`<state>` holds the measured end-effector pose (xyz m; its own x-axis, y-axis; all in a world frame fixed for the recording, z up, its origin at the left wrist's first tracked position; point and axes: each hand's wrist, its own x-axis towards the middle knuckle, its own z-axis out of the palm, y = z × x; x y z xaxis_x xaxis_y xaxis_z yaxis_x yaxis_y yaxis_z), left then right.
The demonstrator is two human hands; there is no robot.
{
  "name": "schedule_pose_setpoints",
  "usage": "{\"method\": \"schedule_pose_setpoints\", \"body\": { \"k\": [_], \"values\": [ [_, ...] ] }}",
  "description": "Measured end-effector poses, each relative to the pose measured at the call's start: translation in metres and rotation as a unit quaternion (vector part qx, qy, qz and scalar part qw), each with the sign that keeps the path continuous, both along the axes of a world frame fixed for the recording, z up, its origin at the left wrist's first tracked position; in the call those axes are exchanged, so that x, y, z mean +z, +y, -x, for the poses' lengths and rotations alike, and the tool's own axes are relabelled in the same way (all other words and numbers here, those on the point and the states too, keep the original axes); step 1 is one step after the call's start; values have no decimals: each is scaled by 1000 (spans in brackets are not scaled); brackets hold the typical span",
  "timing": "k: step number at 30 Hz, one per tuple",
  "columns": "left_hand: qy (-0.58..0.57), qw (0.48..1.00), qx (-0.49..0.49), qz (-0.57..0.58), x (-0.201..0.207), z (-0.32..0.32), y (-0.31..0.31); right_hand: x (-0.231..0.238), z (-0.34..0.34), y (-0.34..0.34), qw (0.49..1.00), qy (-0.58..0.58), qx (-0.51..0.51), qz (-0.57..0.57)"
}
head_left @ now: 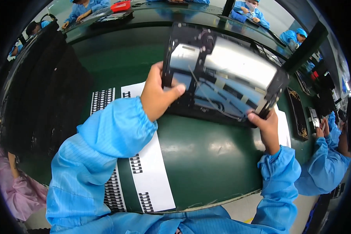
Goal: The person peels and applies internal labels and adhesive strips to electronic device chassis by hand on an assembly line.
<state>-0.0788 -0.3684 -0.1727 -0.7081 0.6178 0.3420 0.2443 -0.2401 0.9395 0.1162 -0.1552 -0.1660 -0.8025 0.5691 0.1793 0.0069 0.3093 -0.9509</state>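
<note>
Left hand [158, 95] grasping left edge of black device panel [224, 74], thumb over face; right hand [266, 126] gripping lower right corner. Panel tilted between both hands, over green tabletop [210, 163] (silvery section [241, 60] on its face, slightly blurred). Nearer body than left grip: white sheet [156, 171]. Right of right grip: black tray [295, 105]. Well left of left grip: black stack [35, 101].

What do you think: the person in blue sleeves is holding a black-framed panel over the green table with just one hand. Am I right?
Not one hand: the head view shows both, the left hand and the right hand, holding the black-framed panel. The rest is right.
</note>
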Motion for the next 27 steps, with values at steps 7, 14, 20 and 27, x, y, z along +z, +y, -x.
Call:
{"method": "schedule_pose_setpoints", "body": {
  "k": [7, 14, 20, 27],
  "values": [
    [74, 995, -4, 66, -17, -28, -25, -15, -19, -21, 1000, 16, -6, -1],
    [69, 981, -13, 182, -1, -22, -17, -14, -20, -13, 1000, 17, -20, 7],
    [-2, 974, -101, 203, 22, -19, -39, 7, -28, -26, 986, 68, 11, 154],
    [428, 810, -16, 400, 20, -25, -124, -12, -59, 8, 976, -21, 14, 215]
  ]
}}
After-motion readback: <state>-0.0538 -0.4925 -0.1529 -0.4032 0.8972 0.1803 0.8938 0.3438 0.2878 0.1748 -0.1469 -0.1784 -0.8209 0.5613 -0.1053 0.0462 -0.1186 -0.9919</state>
